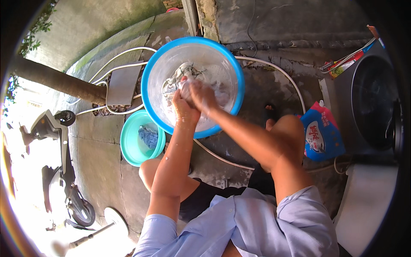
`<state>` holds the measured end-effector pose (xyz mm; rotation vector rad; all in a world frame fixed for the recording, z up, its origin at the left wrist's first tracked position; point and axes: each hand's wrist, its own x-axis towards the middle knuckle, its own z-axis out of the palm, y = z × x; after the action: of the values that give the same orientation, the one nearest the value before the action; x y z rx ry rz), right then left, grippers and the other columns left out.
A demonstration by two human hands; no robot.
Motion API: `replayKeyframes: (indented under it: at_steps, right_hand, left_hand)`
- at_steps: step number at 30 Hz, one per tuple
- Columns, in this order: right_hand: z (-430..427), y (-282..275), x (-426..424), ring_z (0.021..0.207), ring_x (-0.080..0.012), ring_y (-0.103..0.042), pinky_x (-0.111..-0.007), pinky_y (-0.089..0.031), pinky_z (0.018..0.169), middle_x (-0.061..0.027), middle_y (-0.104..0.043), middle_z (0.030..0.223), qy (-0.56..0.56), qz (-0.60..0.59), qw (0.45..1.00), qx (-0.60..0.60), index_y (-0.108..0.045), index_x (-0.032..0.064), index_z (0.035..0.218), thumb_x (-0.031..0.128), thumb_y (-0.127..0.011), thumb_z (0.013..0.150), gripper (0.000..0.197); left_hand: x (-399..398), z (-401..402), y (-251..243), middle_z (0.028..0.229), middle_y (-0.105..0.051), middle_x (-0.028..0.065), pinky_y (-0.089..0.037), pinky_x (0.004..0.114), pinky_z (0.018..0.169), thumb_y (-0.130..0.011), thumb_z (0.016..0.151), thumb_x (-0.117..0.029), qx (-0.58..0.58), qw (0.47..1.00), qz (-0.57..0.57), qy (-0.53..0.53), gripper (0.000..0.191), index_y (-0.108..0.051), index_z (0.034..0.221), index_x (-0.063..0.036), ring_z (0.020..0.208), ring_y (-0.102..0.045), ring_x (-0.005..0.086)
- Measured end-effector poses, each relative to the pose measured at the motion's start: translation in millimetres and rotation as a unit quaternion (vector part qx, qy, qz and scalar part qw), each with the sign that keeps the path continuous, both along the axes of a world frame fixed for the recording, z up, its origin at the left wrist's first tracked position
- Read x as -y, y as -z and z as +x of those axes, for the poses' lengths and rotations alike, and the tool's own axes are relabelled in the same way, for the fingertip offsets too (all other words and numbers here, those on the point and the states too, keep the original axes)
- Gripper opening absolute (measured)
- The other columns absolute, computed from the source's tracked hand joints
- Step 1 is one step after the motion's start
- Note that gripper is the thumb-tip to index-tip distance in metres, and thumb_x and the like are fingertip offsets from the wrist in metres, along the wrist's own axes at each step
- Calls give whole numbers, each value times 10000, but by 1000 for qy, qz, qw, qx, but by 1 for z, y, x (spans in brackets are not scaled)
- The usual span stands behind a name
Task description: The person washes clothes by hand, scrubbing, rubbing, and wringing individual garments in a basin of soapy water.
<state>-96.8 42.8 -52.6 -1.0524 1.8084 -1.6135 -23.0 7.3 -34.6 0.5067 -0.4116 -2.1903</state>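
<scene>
A large plastic basin with a blue rim [240, 86] stands before me, holding soapy water. Over it, my left hand [185, 107] and my right hand [203, 96] meet around a bunched wet white cloth [185, 90] with suds on it. Both hands grip this cloth between them; fingers partly hide it. Behind my hands, a pale garment with dark lines [186, 70] lies in the basin. Foam [221, 75] floats at the right side of the water. Suds cling to my left wrist and forearm.
A turquoise basin [126, 151] with a blue cloth [148, 137] touches the large basin's lower left. A pale hose [290, 77] loops across the concrete. At right are a blue detergent bag [329, 138] and a dark round tub [372, 102]. A scooter [65, 154] and tree trunk [61, 78] are left.
</scene>
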Motion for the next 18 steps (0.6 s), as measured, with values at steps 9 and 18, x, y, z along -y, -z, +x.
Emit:
replayKeyframes:
  at_steps: [9,18]
  right_hand:
    - [-24,-1,11,891,-386,-619,-479,-507,774,-186,-633,981,53,5,938,-344,-628,76,993,366,-581,904,307]
    - [48,-54,-21,655,-392,-634,-511,-505,596,-177,-649,755,33,-65,969,-237,-639,94,861,437,-562,922,357]
  left_hand:
    - [-27,-3,0,1278,-574,140,-501,406,949,-457,1008,-377,249,968,28,1,458,-468,1339,-60,1151,-580,287]
    - [33,23,37,1124,-619,129,-483,422,879,-420,961,-606,33,987,-147,53,605,-558,1212,-73,1029,-580,216]
